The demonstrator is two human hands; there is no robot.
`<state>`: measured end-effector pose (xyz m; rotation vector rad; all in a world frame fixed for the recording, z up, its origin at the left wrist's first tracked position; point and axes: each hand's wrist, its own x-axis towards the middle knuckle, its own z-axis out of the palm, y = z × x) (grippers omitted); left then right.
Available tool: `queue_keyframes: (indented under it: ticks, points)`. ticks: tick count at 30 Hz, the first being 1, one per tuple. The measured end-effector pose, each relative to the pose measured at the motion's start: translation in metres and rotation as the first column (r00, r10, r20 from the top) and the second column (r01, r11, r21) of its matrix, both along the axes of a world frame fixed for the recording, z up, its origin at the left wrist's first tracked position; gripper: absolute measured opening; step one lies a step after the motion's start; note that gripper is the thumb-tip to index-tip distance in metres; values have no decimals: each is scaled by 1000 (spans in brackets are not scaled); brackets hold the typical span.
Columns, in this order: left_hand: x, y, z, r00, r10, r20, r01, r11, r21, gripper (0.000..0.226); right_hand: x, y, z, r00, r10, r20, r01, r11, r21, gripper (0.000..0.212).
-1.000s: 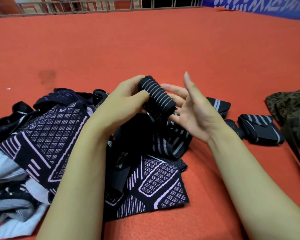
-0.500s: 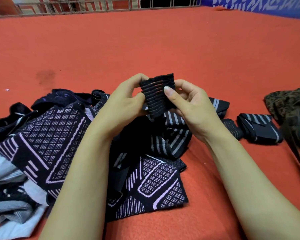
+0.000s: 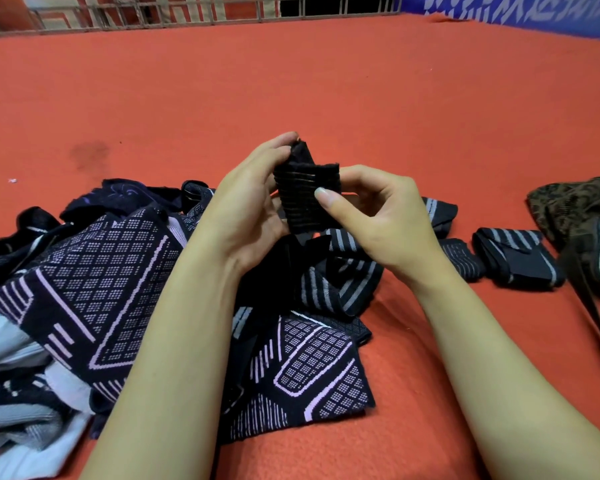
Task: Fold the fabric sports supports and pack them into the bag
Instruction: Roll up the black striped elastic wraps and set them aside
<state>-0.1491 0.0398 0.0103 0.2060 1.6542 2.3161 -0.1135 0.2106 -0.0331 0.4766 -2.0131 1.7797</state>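
Centre frame — left hand (image 3: 253,202) and right hand (image 3: 378,216) both pinch a black ribbed elastic fabric support strap (image 3: 307,195), folded, above the patterned pile of supports (image 3: 101,289).

No legible txt, nos. or brand marks. Blue banner w/ white shapes (image 3: 520,10) at top right edge may carry lettering, but it's cropped & can't be read.
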Motion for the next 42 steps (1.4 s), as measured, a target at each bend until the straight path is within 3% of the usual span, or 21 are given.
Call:
queue_keyframes:
  ticks: [9, 14, 19, 23, 26, 29, 35, 38, 42]
  points:
    - [-7, -10, -9, 996, -47, -76, 52, 996, 72, 46, 1, -1, 4, 997, -68, -36, 70, 996, 58, 10]
    - [-6, -16, -10, 948, -284, -146, 280, 959, -50, 34, -4, 0, 3, 987, -157, -34, 159, 987, 33, 11]
    - [-3, -9, -12, 915, -364, -177, 354, 931, -85, 24, -4, 0, 2, 972, -224, -65, 226, 974, 29, 6]
    - [-2, -5, -9, 930, -352, -101, 350, 936, -40, 35, -5, -1, 1, 958, -273, -91, 277, 960, 34, 5]
    - [5, -2, -9, 908, -379, -181, 362, 924, -122, 45, -6, -2, -1, 951, -296, -87, 299, 954, 27, 7]
    - [7, 3, -13, 888, -362, -284, 318, 929, -189, 41, -8, 0, -3, 937, -338, -94, 341, 940, 24, 14]
    - [5, 10, -18, 907, -328, -265, 315, 945, -91, 37, -13, 5, -7, 922, -386, -35, 387, 913, 129, 27]
    - [3, 13, -20, 931, -199, -305, 138, 968, -210, 33, -12, 5, -6, 918, -396, -36, 397, 914, 86, 32]
    - [2, 14, -22, 924, -75, -376, -84, 917, -390, 25, -11, 7, -6, 878, -478, -35, 479, 871, 110, 35]
